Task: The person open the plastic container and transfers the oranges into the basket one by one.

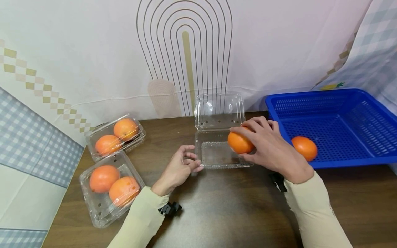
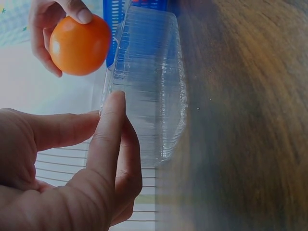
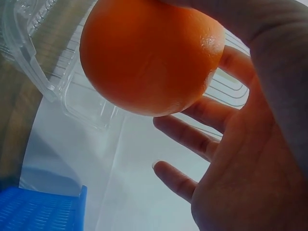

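In the head view a clear plastic clamshell box (image 1: 214,151) lies on the table with its lid (image 1: 219,110) raised against the wall. My left hand (image 1: 181,165) pinches the box's near left rim between thumb and fingers, as the left wrist view also shows at the box's edge (image 2: 144,72). Over the box's right side, my right hand (image 1: 268,146) holds an orange (image 1: 240,140), gripped between the thumb and fingers. The right wrist view shows this orange (image 3: 151,57) close up, with some fingers spread below it.
To the right stands a blue plastic basket (image 1: 341,160) with one orange (image 1: 304,148) in it. On the left, two clear boxes, a far one (image 1: 141,132) and a near one (image 1: 99,218), each hold two oranges. A patterned cloth wall (image 1: 263,44) rises behind the table.
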Demonstrator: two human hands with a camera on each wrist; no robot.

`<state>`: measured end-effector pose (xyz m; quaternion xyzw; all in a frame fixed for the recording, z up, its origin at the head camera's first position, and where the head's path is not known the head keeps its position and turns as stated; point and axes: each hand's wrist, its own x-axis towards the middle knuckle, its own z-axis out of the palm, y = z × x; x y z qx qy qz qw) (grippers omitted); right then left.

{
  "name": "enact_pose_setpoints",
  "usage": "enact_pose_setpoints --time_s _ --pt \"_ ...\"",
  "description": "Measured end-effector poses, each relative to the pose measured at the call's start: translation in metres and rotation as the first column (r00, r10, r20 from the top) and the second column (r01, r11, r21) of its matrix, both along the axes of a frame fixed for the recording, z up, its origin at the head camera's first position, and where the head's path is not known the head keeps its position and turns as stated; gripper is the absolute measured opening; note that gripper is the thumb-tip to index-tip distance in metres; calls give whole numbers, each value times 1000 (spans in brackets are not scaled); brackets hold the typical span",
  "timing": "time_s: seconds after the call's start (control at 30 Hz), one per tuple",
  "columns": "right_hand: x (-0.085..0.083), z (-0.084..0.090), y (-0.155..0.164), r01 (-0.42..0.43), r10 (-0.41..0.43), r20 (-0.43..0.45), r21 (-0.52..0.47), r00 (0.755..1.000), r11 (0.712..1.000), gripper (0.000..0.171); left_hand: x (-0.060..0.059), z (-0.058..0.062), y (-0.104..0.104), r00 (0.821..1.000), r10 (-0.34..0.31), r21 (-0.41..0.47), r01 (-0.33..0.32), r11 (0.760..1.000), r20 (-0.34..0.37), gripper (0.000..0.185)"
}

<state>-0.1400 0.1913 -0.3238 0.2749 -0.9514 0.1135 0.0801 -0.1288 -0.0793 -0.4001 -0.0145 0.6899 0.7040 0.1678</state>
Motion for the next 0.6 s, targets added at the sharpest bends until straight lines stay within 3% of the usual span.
enact_pose_setpoints --time_s 0.6 --pt "4 10 7 13 -13 -6 -16 1000 1000 73 0 -1 1 1000 -1 1 1 1000 -9 56"
